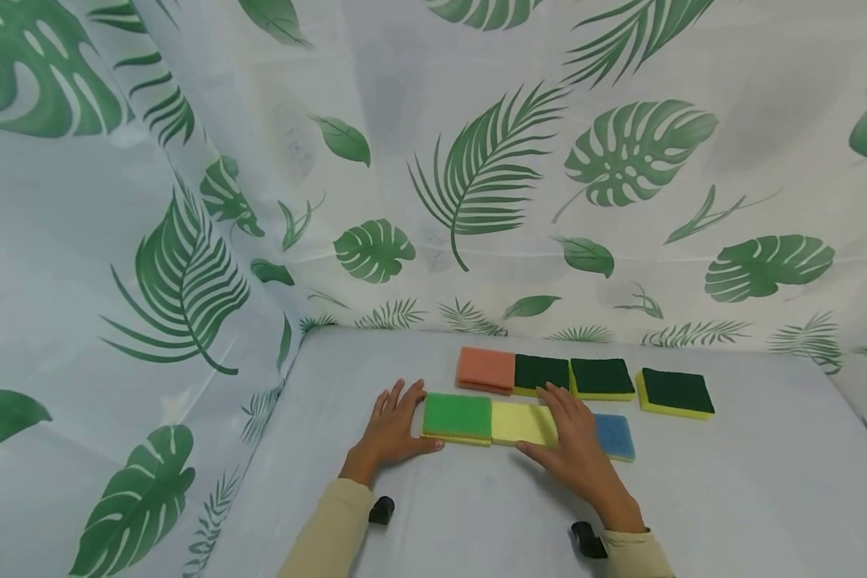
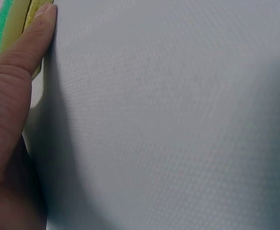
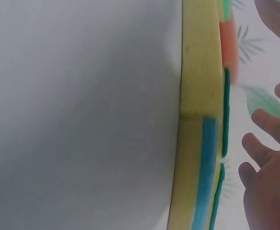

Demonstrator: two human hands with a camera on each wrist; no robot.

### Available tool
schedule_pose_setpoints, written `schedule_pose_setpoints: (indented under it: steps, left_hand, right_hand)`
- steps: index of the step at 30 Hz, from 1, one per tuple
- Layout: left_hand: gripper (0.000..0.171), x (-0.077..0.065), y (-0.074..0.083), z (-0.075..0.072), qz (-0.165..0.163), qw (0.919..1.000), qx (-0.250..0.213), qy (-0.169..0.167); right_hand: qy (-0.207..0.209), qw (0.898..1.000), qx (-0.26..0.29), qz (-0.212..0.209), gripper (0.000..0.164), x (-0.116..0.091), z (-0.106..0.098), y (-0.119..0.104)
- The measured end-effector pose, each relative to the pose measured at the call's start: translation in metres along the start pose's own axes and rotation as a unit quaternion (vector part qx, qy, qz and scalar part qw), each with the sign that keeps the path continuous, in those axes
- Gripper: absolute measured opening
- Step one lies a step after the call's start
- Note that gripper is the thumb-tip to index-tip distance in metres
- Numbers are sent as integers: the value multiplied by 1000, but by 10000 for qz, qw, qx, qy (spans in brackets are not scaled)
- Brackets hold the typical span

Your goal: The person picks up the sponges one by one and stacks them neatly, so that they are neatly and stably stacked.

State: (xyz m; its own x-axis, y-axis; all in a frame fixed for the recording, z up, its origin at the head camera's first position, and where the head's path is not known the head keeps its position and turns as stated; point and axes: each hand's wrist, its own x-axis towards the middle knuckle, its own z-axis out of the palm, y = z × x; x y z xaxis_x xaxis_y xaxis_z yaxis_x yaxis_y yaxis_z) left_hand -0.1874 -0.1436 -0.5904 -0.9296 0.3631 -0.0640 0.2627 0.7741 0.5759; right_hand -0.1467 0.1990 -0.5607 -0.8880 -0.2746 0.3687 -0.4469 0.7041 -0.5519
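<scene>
My left hand [image 1: 392,429] lies at the left end of a front row of sponges, its fingers fairly straight. Its thumb rests along the front edge of a green-topped sponge [image 1: 457,415]; in the left wrist view a dark seam splits the layers of that sponge [image 2: 15,24]. Right of it, end to end, lies a pale yellow sponge [image 1: 518,423]. Over that sponge's right end my right hand [image 1: 576,440] is spread, partly covering a blue-topped sponge [image 1: 616,437]. In the right wrist view, the right hand's fingers [image 3: 269,124] are apart and hold nothing.
Behind is a second row: an orange sponge [image 1: 486,368], a dark green-topped sponge [image 1: 542,372] against it, another dark green sponge [image 1: 602,377], and a third dark green one [image 1: 675,392] set apart at right. Leaf-printed sheeting [image 1: 491,281] walls the white table [image 1: 477,514].
</scene>
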Motion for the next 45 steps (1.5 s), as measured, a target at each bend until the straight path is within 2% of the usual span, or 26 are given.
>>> schedule_pose_setpoints:
  steps: [7,18,25,33,45]
  left_hand:
    - [102,6,-7,4,-101,9995,286,-32]
    - [101,5,-8,4,-117,9998,139,31]
    - [101,3,-5,3,-155,9998,117,1]
    - [100,1,1,1,-156,9997,165,-38]
    - [96,0,4,-1,-101,9997,199,-58]
  right_hand:
    - [-34,9994,-219,276,96,-9,-17,16]
    - [183,9972,-586,420,102,-24,-33,38]
    - [165,9941,-740,782,107,-36,-40,50]
    - [172,9926,-494,1093,110,-47,-49,59]
    - [-329,9841,-266,1727,115,-54,-51,70]
